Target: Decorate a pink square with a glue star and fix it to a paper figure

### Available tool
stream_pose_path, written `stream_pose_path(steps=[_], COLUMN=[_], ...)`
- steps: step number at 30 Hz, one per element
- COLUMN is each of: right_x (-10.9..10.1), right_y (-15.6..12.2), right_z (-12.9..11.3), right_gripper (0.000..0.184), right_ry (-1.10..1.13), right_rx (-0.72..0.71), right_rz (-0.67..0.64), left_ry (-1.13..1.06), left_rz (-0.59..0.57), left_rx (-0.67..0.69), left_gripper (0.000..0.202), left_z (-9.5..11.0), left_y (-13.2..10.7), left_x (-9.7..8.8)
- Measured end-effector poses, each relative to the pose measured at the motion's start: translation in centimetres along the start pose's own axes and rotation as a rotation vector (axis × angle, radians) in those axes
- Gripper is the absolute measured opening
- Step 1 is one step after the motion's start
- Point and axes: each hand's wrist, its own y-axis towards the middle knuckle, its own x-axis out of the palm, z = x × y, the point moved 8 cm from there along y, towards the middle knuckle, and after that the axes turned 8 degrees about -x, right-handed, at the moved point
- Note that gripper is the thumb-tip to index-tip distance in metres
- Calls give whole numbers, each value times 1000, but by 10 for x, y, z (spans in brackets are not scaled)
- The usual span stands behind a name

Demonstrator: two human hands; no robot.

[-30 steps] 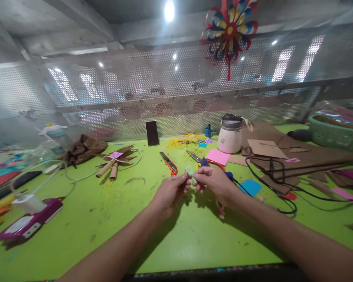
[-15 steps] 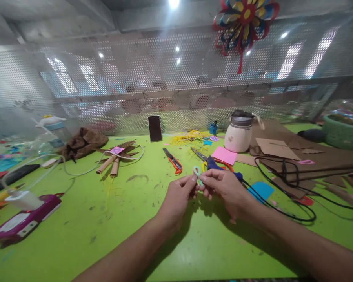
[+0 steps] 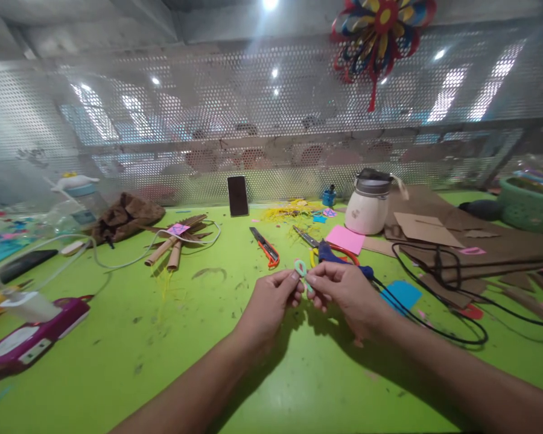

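A small pale green looped strip [image 3: 300,267], perhaps paper or foam, is pinched between my two hands above the green table. My left hand [image 3: 274,301] grips it from the left with thumb and fingers. From the right, my right hand [image 3: 344,292] pinches it near where the loop crosses. Just beyond my right hand lie scissors [image 3: 308,237] with their blades pointing away, beside a dark blue handled tool [image 3: 337,252]. An orange box cutter [image 3: 266,248] rests a little past my left hand.
Left on the table [image 3: 172,361] are a rolled cardboard piece [image 3: 174,247] and a purple power strip [image 3: 36,331]. A phone [image 3: 238,196] stands at the back. To the right are a white jar [image 3: 366,205], pink paper [image 3: 345,239], blue paper [image 3: 401,296] and a black cable [image 3: 452,334].
The green loop has turned and tilted slightly to the left between my fingers. Both hands keep hold of it, nearly in place. The view has shifted a little.
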Motion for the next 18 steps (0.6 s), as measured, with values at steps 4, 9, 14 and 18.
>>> stream_pose_path(steps=[4,9,14,18], right_x=[2,4,3,3], right_y=[-1,-1,0,-1], right_z=[0,1,4,5], right_gripper=[35,37,38,36], right_ry=[3,11,-10,-23], right_rx=[17,16,20,20], right_rz=[1,-17,-11,-10], left_ry=[82,127,108,105], left_rz=[-8,-14,-65,-23], left_rx=[40,54,31,29], left_gripper=[28,28,28,35], left_z=[3,6,3,2], left_y=[-1,-3,-2,-2], left_x=[2,4,5,1])
